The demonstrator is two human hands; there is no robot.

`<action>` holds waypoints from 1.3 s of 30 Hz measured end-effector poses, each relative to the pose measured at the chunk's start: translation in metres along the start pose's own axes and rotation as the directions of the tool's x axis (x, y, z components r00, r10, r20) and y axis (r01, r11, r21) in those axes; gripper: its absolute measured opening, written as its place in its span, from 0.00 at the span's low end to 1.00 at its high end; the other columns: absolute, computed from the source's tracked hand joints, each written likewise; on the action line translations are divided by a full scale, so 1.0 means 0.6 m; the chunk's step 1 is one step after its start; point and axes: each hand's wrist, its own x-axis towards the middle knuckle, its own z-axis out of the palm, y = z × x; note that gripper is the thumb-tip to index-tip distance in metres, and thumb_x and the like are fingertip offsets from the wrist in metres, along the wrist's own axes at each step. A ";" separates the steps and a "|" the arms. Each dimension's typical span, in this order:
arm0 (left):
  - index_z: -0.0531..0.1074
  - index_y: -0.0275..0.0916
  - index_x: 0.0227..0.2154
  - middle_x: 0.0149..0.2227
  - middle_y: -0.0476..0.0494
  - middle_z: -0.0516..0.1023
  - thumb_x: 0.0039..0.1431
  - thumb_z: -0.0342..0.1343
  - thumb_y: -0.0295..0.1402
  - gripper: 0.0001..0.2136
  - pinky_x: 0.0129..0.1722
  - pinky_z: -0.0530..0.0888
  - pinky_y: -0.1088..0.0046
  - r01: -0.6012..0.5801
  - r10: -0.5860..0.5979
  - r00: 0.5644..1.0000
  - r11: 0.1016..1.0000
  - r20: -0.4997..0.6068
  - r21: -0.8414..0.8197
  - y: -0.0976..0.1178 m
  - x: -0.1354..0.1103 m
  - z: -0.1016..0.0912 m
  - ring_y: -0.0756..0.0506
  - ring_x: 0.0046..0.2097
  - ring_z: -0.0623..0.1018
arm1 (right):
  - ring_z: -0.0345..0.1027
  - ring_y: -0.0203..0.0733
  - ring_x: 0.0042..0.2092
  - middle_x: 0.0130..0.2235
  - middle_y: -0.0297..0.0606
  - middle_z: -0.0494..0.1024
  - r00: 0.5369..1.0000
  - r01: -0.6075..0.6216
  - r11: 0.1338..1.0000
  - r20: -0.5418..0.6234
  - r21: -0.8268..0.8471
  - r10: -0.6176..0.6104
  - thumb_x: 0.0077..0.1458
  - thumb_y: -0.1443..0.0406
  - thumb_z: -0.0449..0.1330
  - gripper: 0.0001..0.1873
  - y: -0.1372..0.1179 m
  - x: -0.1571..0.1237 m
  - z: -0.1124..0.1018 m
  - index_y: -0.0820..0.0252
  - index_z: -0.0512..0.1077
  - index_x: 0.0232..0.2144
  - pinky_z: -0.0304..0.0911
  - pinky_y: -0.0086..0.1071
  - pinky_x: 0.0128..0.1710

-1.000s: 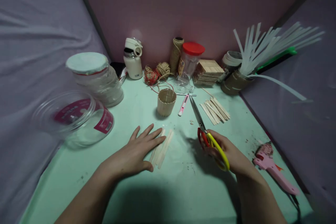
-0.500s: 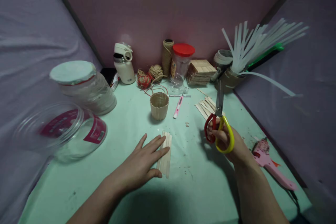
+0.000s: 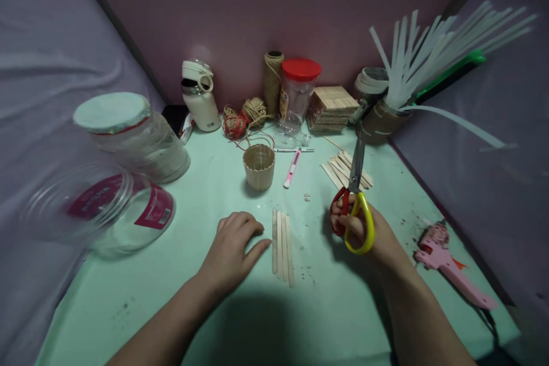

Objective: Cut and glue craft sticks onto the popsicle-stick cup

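Four sticks [image 3: 283, 247] lie on the desk [image 3: 326, 320] well inside its edges, room to their right — left hand [image 3: 235, 243] just beside, half-curled, gripping nothing; right hand [image 3: 380, 237] closed around the scissors [image 3: 355, 180].

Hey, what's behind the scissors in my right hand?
Behind the scissors lies a pile of sticks; farther back stands a brown tub holding white rods. The scissors hide part of the pile, so whatever lies directly there can't be seen.

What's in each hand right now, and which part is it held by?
The right hand holds the scissors by their red and yellow handles. The left hand holds nothing; its thumb is near the row of wooden sticks.
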 end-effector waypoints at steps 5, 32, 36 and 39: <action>0.71 0.39 0.33 0.37 0.42 0.71 0.60 0.52 0.35 0.06 0.44 0.68 0.59 0.153 -0.154 0.988 0.987 0.009 0.050 0.021 0.013 0.006 0.41 0.42 0.70 | 0.63 0.36 0.26 0.30 0.32 0.69 1.000 -0.028 0.997 0.002 0.073 0.028 0.43 0.66 0.61 0.11 -0.002 -0.009 0.013 0.57 0.65 0.31 0.59 0.31 0.25; 0.67 0.34 0.35 0.38 0.34 0.71 0.59 0.45 0.27 0.07 0.36 0.66 0.64 0.366 -0.406 0.904 0.898 0.137 0.242 0.098 0.075 0.009 0.39 0.39 0.74 | 0.64 0.36 0.30 0.31 0.33 0.71 0.996 0.079 0.989 -0.042 -0.121 -0.085 0.45 0.62 0.64 0.14 -0.001 -0.030 0.015 0.55 0.64 0.33 0.61 0.29 0.27; 0.67 0.35 0.33 0.37 0.34 0.72 0.59 0.42 0.24 0.09 0.34 0.66 0.65 0.362 -0.414 0.898 0.888 0.150 0.283 0.097 0.073 0.008 0.40 0.37 0.73 | 0.62 0.35 0.28 0.30 0.32 0.69 0.996 0.080 0.991 -0.038 -0.105 -0.084 0.48 0.61 0.64 0.12 0.007 -0.030 0.018 0.54 0.63 0.33 0.61 0.29 0.26; 0.67 0.36 0.31 0.33 0.36 0.73 0.59 0.41 0.22 0.10 0.33 0.65 0.65 0.346 -0.392 0.912 0.895 0.126 0.281 0.093 0.069 0.011 0.41 0.35 0.73 | 0.62 0.35 0.28 0.31 0.32 0.69 0.997 0.074 0.992 -0.020 -0.100 -0.077 0.49 0.61 0.63 0.12 0.008 -0.032 0.020 0.54 0.63 0.33 0.61 0.28 0.26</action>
